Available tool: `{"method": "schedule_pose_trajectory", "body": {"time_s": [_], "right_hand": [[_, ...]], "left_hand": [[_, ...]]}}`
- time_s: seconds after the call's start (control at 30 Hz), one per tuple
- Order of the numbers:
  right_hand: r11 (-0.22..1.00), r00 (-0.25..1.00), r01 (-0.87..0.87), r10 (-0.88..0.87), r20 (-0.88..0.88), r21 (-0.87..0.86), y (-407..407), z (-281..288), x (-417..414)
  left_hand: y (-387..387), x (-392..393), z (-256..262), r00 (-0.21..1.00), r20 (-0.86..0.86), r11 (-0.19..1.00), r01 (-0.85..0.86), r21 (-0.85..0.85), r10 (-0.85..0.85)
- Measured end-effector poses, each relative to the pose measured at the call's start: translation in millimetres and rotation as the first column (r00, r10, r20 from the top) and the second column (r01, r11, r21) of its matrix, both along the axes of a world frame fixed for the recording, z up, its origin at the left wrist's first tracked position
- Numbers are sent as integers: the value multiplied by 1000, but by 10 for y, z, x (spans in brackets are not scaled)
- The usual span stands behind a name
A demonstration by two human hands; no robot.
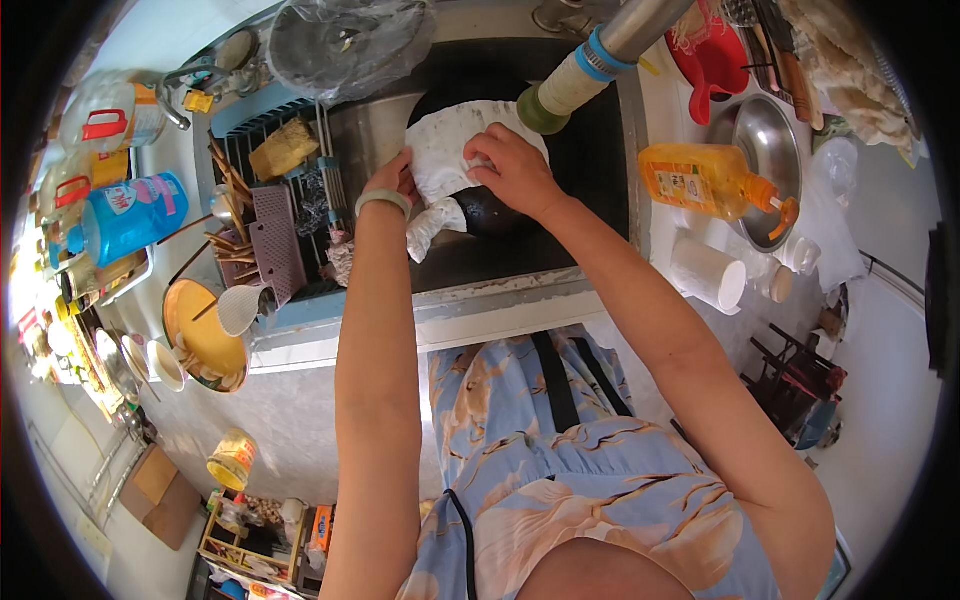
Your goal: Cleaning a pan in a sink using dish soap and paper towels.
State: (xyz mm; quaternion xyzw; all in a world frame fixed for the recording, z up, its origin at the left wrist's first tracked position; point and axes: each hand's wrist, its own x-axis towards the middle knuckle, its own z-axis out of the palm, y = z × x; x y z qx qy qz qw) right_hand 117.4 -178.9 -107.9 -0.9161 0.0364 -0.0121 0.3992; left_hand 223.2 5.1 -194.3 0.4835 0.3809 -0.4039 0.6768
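A dark sink basin [592,217] lies before me. In it a white cloth with grey specks [446,139] is spread over a dark round pan-like thing [491,214], one twisted end hanging toward me. My left hand [394,180] is at the left edge of the cloth, its fingers partly hidden behind it. On top of the cloth rests my right hand [510,165] with curled fingers; whether it pinches the fabric is unclear. A faucet hose with a green end [544,112] hangs just above and right of the cloth.
Left of the basin stand a blue dish rack [259,105] with a yellow sponge [283,148] and a lilac utensil holder [279,244]. An orange soap bottle [694,180], a metal bowl [780,157] and a white cup [709,274] are at the right. Above is a plastic-covered bowl [349,45].
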Motion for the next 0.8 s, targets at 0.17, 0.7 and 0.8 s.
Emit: {"method": "schedule_pose_trajectory", "body": {"time_s": [0.17, 0.7, 0.8], "right_hand": [[999, 1000, -2, 2, 3, 50, 17, 4, 34], [996, 1000, -14, 15, -2, 86, 27, 23, 23], [998, 999, -28, 26, 18, 61, 13, 21, 25]], "left_hand": [[135, -6, 138, 999, 10, 999, 52, -3, -52], [223, -142, 56, 988, -20, 987, 151, -50, -153], [225, -140, 71, 987, -41, 986, 153, -66, -156]]}}
